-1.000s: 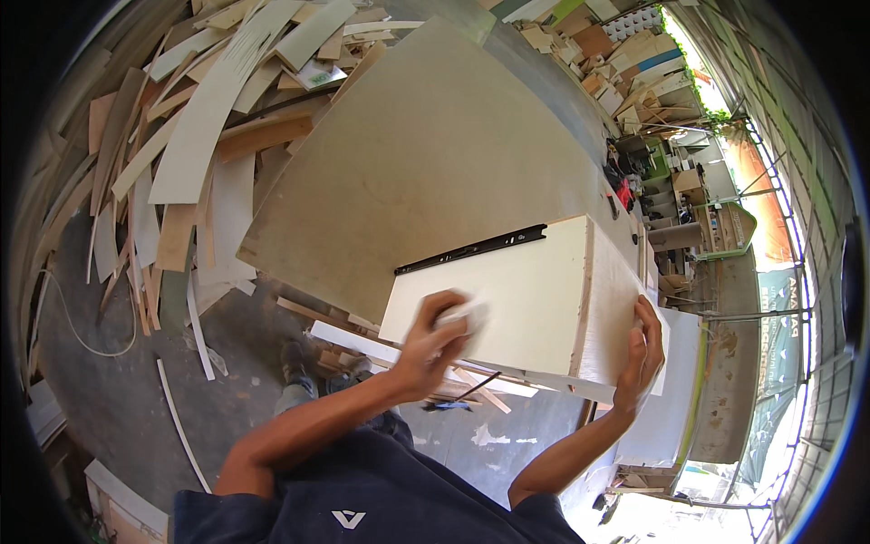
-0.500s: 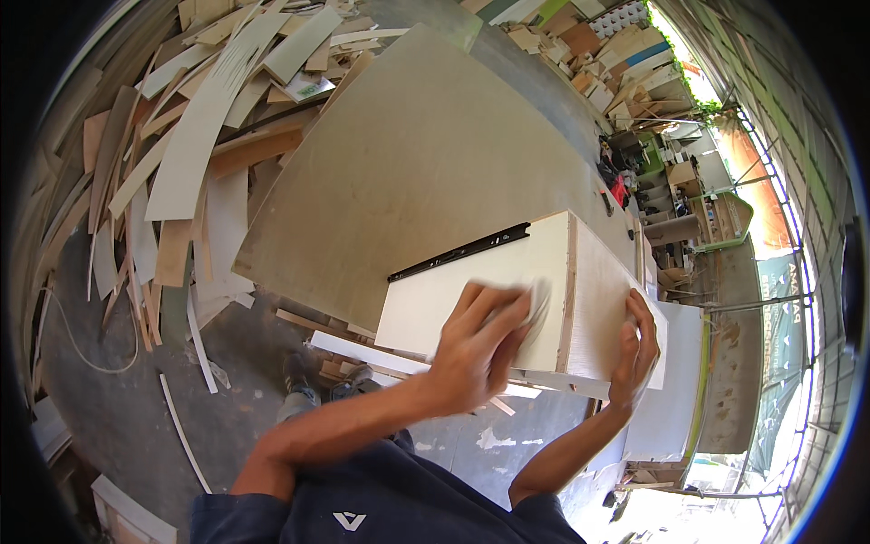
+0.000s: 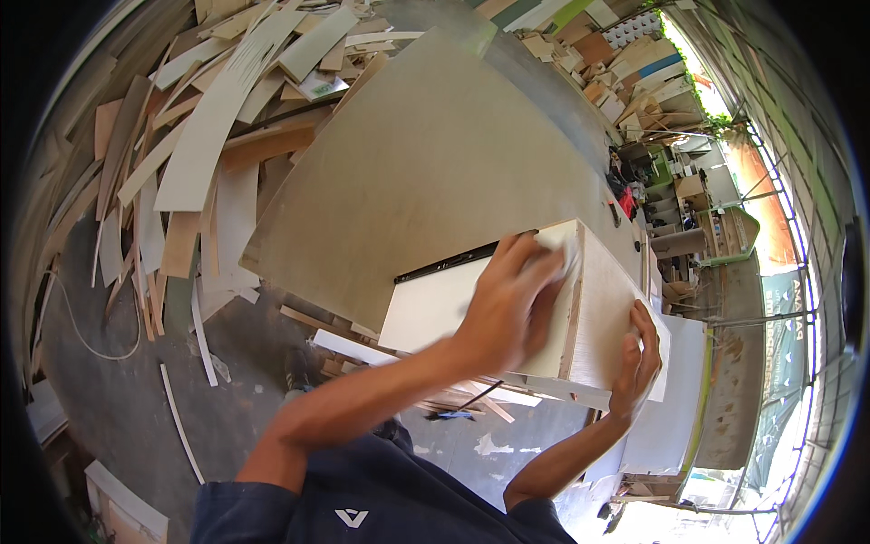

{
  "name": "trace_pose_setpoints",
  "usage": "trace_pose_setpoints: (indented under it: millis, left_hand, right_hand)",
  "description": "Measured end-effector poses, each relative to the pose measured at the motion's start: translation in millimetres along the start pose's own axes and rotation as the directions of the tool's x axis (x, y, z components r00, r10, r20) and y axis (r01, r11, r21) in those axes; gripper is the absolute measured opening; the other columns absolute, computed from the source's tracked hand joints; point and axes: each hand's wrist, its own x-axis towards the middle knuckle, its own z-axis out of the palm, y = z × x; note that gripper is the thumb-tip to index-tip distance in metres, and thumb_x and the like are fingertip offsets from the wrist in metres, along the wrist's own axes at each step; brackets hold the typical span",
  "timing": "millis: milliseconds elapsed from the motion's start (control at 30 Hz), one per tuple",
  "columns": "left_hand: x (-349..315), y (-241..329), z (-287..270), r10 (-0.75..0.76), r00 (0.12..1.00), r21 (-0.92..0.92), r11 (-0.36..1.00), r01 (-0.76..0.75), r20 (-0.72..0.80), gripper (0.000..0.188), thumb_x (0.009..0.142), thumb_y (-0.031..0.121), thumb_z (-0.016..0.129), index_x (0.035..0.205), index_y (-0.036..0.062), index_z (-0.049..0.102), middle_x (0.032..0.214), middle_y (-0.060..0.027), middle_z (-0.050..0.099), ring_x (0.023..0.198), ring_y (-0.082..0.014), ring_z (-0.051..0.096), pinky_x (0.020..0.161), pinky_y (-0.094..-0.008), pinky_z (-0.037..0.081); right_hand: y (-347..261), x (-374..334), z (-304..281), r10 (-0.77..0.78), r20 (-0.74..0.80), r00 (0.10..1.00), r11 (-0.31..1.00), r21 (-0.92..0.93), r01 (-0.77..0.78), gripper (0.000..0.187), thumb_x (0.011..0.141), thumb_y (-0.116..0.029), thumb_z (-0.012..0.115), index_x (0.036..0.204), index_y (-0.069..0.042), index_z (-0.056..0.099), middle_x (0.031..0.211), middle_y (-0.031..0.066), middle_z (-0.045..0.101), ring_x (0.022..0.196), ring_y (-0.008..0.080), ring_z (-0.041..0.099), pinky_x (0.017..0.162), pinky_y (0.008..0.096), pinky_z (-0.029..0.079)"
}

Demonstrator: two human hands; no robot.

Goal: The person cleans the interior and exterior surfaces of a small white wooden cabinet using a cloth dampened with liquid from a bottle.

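A white drawer box [image 3: 435,304] lies on a large brown board, with a black drawer slide [image 3: 450,260] along its far edge. My left hand [image 3: 512,304] is closed and blurred by motion. It presses a thin whitish piece [image 3: 571,254], perhaps a cloth or sandpaper, against the white panel beside the raw edge. What exactly the piece is cannot be made out. My right hand [image 3: 637,358] rests against the pale wooden face [image 3: 603,304] at the box's right end, fingers stretched out and thumb apart.
The big brown board [image 3: 408,154] reaches away in front of me. Scrap boards and strips [image 3: 195,136] are heaped at the left, more offcuts [image 3: 625,68] at the far right. A white strip [image 3: 352,347] lies below the box. Cluttered shelves [image 3: 675,199] stand at the right.
My left hand has slid away from me and slightly right, up along the raw edge toward the box's far corner, still with the whitish piece. My right hand stays on the wooden face.
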Motion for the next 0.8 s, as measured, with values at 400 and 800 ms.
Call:
trace_pose_setpoints:
  millis: [400,800]
  left_hand:
    - [-120,-17,-43,-0.407,0.906,-0.181,0.888,0.423,0.118,0.038,0.092,-0.008,0.060,0.128,-0.0007,0.065,0.151,-0.0180,0.052,0.134,-0.0376,0.051,0.108,-0.0421,0.045]
    - [-213,-194,-99,-0.623,0.782,0.341,0.739,0.581,0.020,0.028,0.095,0.004,0.056,0.121,-0.0004,0.066,0.121,-0.0218,0.065,0.110,-0.0421,0.061,0.095,-0.0454,0.049]
  right_hand:
    - [3,-3,-3,0.021,0.055,0.998,0.999,0.028,-0.023,0.067,0.099,-0.050,0.043,0.131,0.005,0.063,0.143,0.0238,0.059,0.134,0.0386,0.053,0.115,0.0500,0.037]
    - [4,16,-3,0.024,0.060,0.998,0.999,0.037,-0.026,0.064,0.099,-0.048,0.044,0.131,0.005,0.065,0.141,0.0231,0.060,0.133,0.0377,0.054,0.114,0.0491,0.038]
